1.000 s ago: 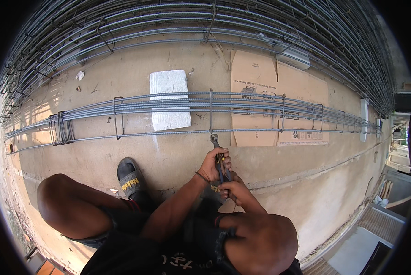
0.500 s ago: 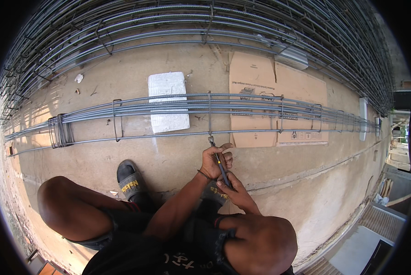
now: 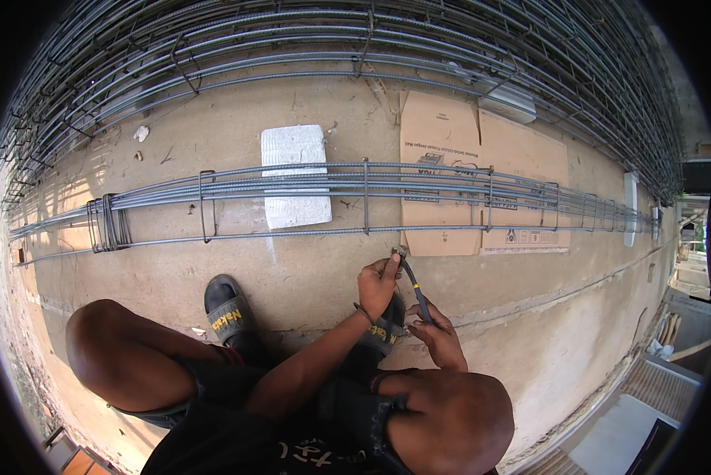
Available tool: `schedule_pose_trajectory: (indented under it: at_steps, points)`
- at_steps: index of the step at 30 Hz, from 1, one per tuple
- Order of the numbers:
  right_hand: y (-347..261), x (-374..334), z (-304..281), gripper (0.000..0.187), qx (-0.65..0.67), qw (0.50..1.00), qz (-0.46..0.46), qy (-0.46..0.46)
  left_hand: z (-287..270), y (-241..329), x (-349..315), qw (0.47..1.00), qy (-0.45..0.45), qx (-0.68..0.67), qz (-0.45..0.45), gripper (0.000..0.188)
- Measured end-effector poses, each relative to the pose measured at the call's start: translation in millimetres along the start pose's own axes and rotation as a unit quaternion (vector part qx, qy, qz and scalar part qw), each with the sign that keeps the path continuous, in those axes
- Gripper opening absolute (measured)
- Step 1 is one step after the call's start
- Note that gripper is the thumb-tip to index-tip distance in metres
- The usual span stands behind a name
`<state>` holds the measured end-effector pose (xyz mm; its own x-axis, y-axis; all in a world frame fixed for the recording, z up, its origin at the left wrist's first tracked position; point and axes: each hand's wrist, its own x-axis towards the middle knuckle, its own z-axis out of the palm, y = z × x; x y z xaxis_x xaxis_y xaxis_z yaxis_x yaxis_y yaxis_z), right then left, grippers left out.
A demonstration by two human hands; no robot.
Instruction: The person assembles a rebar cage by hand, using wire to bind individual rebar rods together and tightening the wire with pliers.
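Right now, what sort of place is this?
Likely a small construction work area: stacked steel cages along the far side, a long rebar frame nearer in, and a pliers-like tool in the right hand.

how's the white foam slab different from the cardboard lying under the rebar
Colour: the foam slab is white, the cardboard brown.
Size: the foam slab is much smaller than the cardboard.
Surface: the cardboard carries dark printing, while none shows on the foam slab.
Shared: both lie flat on the floor, with the rebar passing over them.
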<state>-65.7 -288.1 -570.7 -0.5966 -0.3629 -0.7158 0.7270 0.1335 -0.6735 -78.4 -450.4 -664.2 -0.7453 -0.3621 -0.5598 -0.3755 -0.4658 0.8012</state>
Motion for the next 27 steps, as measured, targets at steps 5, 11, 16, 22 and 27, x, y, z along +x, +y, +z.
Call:
schedule_pose_trajectory:
  at_steps: [5,11,16,22,27]
  points:
    - [5,9,-18,0.039,-0.077,0.995,-0.054,0.034,4,8,-3,0.981,0.017,0.184,0.065,0.030]
    - [-4,15,-32,0.025,-0.074,0.996,-0.029,0.032,6,8,6,0.979,-0.022,0.188,0.076,0.019]
    - [-2,16,-31,0.023,0.021,1.000,0.001,0.004,4,-10,27,0.943,-0.021,0.301,0.139,0.025]
    - [-2,13,-39,0.024,0.005,0.999,-0.036,-0.006,2,25,24,0.978,-0.059,0.192,0.051,0.021]
    - [-9,18,-56,0.035,-0.545,0.751,-0.239,0.286,16,44,0,0.988,-0.117,0.018,0.103,0.021]
